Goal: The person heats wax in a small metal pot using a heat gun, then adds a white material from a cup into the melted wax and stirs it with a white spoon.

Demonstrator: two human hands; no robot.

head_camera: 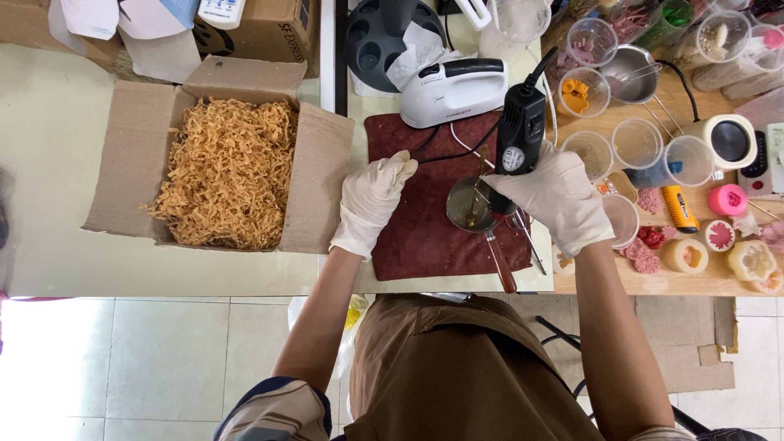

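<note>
The right hand (563,196) is gripping a black heat gun (520,135), aiming it into the small metal pot (471,206), while the left hand (371,200), loosely curled and empty, is resting left of that pot.

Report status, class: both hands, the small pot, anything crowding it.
Right hand grips black heat tool, nozzle over small metal pot. Left hand rests on maroon cloth. White hand mixer and cords close behind.

craft workshop: wax moulds (688,256), cups (638,143), packing box (122,163).
</note>
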